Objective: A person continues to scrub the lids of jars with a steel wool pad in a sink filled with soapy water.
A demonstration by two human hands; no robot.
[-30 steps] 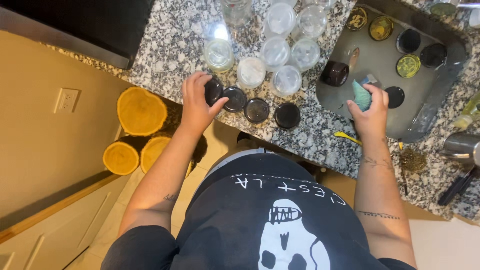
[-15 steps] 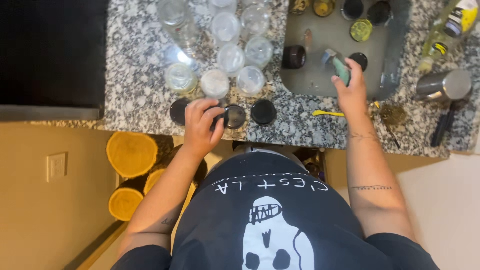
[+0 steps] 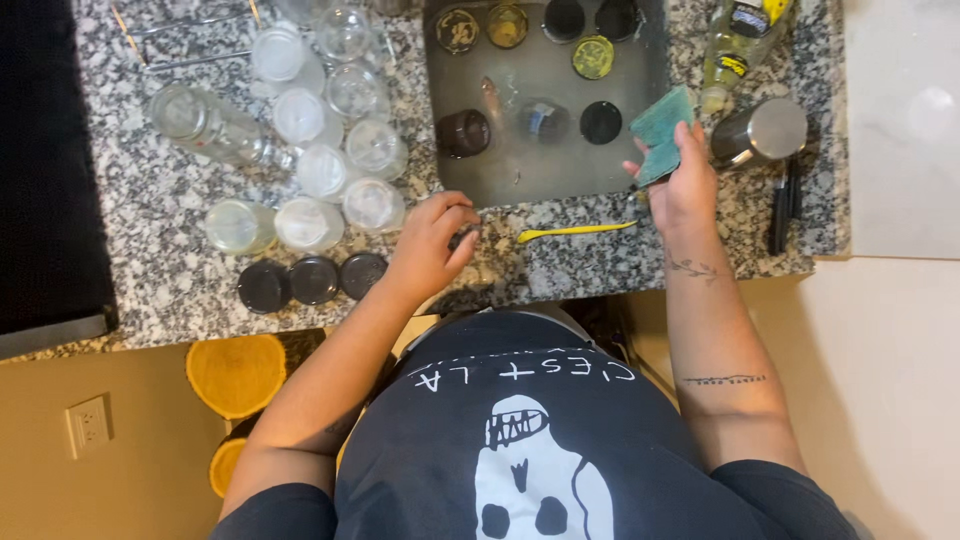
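My left hand (image 3: 430, 245) hovers over the granite counter's front edge, fingers curled around a small black lid (image 3: 462, 239) that is mostly hidden. To its left, three black lids (image 3: 315, 280) lie in a row on the counter. My right hand (image 3: 685, 185) grips a green sponge (image 3: 660, 130) over the right edge of the steel sink (image 3: 540, 180). In the sink lie a dark jar (image 3: 465, 133) and several round lids (image 3: 600, 122), some dark and some yellowish. A thin yellow utensil (image 3: 575, 231) lies on the counter between my hands.
Several clear glass jars (image 3: 325, 170) stand upturned on the counter left of the sink. A steel cup (image 3: 765, 130), a soap bottle (image 3: 735, 45) and black utensils (image 3: 785, 205) sit at the right. A black appliance (image 3: 40, 150) fills the left. Yellow round mats (image 3: 235, 375) lie below.
My left hand has left the row of black lids and moved right toward the sink, carrying one. My right hand has lifted the sponge to the sink's right edge. The view has shifted.
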